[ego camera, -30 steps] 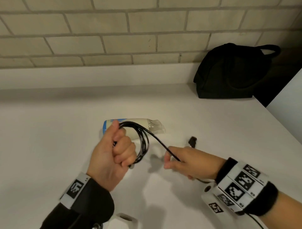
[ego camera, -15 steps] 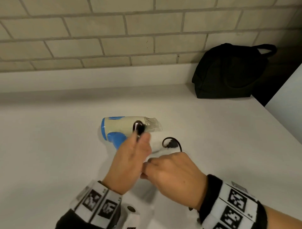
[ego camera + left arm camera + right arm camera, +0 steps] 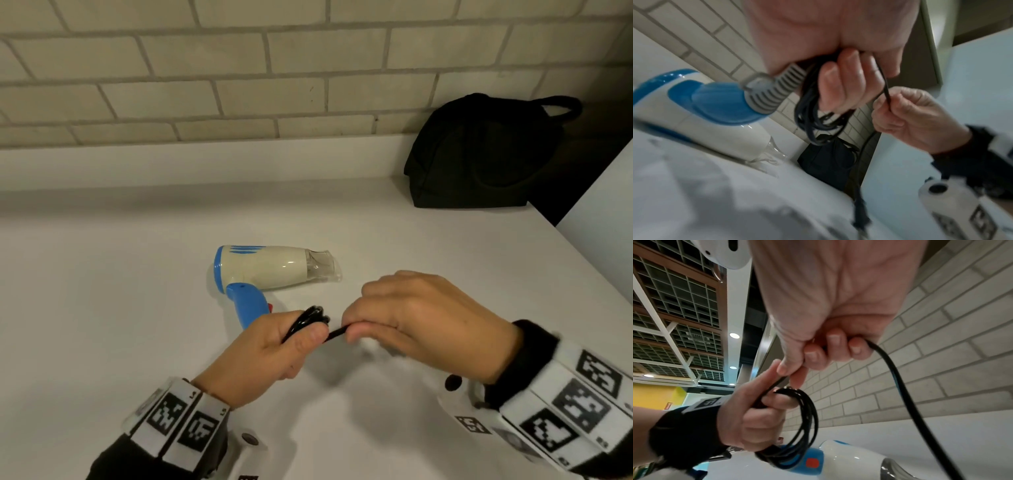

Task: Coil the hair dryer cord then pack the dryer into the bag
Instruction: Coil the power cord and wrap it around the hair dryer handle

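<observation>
Across the middle of the white counter (image 3: 102,291) lies the hair dryer (image 3: 270,269), on its side, its clear plastic nozzle pointing toward the right edge and its blue handle angled toward the near edge. The counter is smooth and matte, with a low white upstand along its far edge. Behind that rises a wall of pale grey brick (image 3: 239,61) laid in staggered courses with lighter mortar. At the far right corner a black fabric bag (image 3: 479,154) sits slumped against the wall, soft and rounded, a loop handle sticking out at its top right.

Just beside the dryer's handle, toward the near edge, the left hand (image 3: 267,346) has its grip curled tight round a bundle of thin, glossy black cord (image 3: 305,322), several loops hanging below the fingers. A ribbed grey strain relief joins the cord to the blue handle end right at this hand. The right hand (image 3: 421,322), close alongside, pinches a single strand of the cord between thumb and curled fingers, and the free length trails down from it. Both wrists wear bands with black-and-white square markers.

The right wrist view shows a gridded ceiling with round recessed lights overhead.
</observation>
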Demonstrator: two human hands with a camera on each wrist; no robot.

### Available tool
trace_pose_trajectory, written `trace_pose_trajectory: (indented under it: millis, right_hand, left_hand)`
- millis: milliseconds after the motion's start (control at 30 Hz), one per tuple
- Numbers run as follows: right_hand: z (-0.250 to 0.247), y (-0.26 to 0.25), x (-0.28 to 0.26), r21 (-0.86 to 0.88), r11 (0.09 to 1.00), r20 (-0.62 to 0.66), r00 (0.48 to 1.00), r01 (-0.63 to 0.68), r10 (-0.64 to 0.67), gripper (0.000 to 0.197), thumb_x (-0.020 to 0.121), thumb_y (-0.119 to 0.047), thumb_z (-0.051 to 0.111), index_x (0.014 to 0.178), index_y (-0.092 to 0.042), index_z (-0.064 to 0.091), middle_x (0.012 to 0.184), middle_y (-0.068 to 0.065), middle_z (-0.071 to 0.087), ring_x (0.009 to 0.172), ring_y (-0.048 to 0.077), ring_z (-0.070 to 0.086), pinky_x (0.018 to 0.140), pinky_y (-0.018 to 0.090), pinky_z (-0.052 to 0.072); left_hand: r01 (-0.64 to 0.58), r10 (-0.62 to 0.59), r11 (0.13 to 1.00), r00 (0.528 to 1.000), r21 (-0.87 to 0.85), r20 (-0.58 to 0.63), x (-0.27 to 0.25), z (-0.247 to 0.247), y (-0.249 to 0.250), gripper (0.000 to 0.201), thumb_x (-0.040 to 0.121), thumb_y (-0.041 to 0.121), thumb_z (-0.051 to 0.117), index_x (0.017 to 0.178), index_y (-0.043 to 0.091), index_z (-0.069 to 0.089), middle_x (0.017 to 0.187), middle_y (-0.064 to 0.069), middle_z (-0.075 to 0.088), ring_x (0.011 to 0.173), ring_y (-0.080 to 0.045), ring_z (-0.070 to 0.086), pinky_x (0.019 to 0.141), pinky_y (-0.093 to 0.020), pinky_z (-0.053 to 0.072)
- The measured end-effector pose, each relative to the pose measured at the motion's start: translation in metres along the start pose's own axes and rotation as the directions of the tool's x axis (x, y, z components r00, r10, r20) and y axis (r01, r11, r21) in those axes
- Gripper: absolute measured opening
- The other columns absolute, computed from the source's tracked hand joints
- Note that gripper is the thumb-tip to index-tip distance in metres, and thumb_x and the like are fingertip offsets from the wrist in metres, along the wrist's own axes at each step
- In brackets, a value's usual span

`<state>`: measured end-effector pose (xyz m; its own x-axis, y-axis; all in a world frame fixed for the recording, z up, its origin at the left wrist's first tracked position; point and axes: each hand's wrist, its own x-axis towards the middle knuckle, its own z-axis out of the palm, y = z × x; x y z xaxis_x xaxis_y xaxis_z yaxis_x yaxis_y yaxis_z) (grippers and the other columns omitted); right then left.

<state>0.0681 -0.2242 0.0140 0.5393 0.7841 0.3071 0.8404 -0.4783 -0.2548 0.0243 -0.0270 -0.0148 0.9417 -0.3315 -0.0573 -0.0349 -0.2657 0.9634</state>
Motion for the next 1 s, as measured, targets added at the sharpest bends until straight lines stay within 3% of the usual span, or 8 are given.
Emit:
trace_pose_trajectory:
  millis: [133, 267, 400, 500, 533, 667, 933, 1000]
  right_hand:
    - [0.004, 0.011, 0.007, 0.01, 0.998, -0.095, 0.993, -0.068, 0.068, 0.04, 0.09, -0.048, 0.031, 0.09, -0.027, 0.065, 0.072, -0.011, 0.06, 0.068, 0.005, 0.046, 0.056, 0.017, 0.034]
    - [0.017, 0.018, 0.012, 0.091, 0.976, -0.154, 0.966, -0.197, 0.21, 0.04, 0.089, -0.048, 0.033, 0.102, -0.023, 0.062, 0.086, -0.007, 0.067, 0.072, 0.01, 0.058, 0.056, 0.028, 0.048]
    - [0.034, 0.017, 0.022, 0.223, 0.892, 0.026, 0.917, -0.393, 0.397, 0.036, 0.093, -0.039, 0.034, 0.11, -0.018, 0.057, 0.066, -0.008, 0.051, 0.061, 0.017, 0.052, 0.061, 0.039, 0.051]
    - [0.055, 0.011, 0.026, 0.323, 0.786, 0.234, 0.849, -0.527, 0.473, 0.022, 0.098, -0.032, 0.032, 0.092, -0.024, 0.051, 0.059, -0.014, 0.043, 0.043, 0.001, 0.049, 0.049, 0.015, 0.039]
    - [0.061, 0.006, 0.027, 0.315, 0.777, 0.284, 0.835, -0.545, 0.471, 0.022, 0.098, -0.033, 0.03, 0.088, -0.023, 0.048, 0.062, -0.011, 0.047, 0.047, 0.001, 0.051, 0.051, 0.017, 0.038]
    - [0.076, -0.012, 0.029, 0.165, 0.828, 0.358, 0.815, -0.536, 0.456, 0.041, 0.097, -0.041, 0.022, 0.101, -0.01, 0.049, 0.093, 0.02, 0.06, 0.084, 0.036, 0.056, 0.072, 0.037, 0.042]
    - [0.089, -0.025, 0.017, 0.109, 0.905, 0.399, 0.852, -0.411, 0.339, 0.031, 0.098, -0.028, 0.028, 0.121, -0.011, 0.042, 0.109, 0.014, 0.06, 0.094, 0.034, 0.056, 0.071, 0.036, 0.041]
    - [0.09, -0.026, 0.013, 0.03, 0.951, 0.388, 0.88, -0.308, 0.273, 0.048, 0.095, -0.041, 0.02, 0.113, -0.007, 0.049, 0.112, 0.013, 0.055, 0.101, 0.032, 0.05, 0.075, 0.037, 0.037]
  left_hand:
    - [0.002, -0.002, 0.995, 1.0, -0.098, -0.005, 0.002, -0.005, 0.006, 0.042, 0.069, 0.054, 0.045, 0.04, 0.025, 0.035, 0.031, 0.011, 0.03, 0.033, -0.004, 0.024, 0.038, -0.012, 0.024]
    - [-0.019, 0.004, 0.952, 0.999, -0.305, -0.049, 0.001, -0.017, 0.009, 0.058, 0.063, 0.061, 0.062, 0.04, 0.023, 0.025, 0.028, 0.013, 0.026, 0.028, -0.004, 0.022, 0.036, -0.012, 0.027]
    - [-0.025, -0.015, 0.834, 0.998, -0.552, -0.067, -0.001, -0.019, 0.011, 0.066, 0.05, 0.061, 0.075, 0.047, 0.014, 0.028, 0.035, 0.007, 0.013, 0.025, 0.0, 0.021, 0.035, -0.008, 0.027]
    - [-0.076, 0.023, 0.746, 0.996, -0.661, -0.089, 0.0, -0.015, 0.014, 0.04, 0.051, 0.054, 0.079, 0.057, 0.019, 0.061, 0.034, 0.008, 0.016, 0.027, -0.006, 0.015, 0.033, -0.009, 0.027]
    - [-0.099, 0.034, 0.726, 0.994, -0.68, -0.108, 0.001, -0.014, 0.015, 0.036, 0.052, 0.051, 0.079, 0.065, 0.02, 0.066, 0.032, 0.01, 0.02, 0.026, -0.004, 0.017, 0.033, -0.01, 0.028]
    - [-0.133, 0.018, 0.686, 0.986, -0.716, -0.166, 0.002, -0.012, 0.017, 0.038, 0.049, 0.045, 0.082, 0.077, 0.022, 0.07, 0.029, 0.013, 0.037, 0.024, 0.002, 0.026, 0.031, -0.012, 0.029]
    - [-0.157, -0.028, 0.558, 0.978, -0.815, -0.207, 0.006, -0.016, 0.016, 0.031, 0.046, 0.036, 0.082, 0.069, 0.021, 0.068, 0.027, 0.011, 0.032, 0.03, -0.01, 0.01, 0.028, -0.011, 0.023]
    - [-0.17, -0.033, 0.546, 0.974, -0.82, -0.224, 0.006, -0.017, 0.017, 0.028, 0.047, 0.034, 0.08, 0.067, 0.021, 0.066, 0.029, 0.009, 0.023, 0.03, -0.01, 0.009, 0.028, -0.011, 0.022]
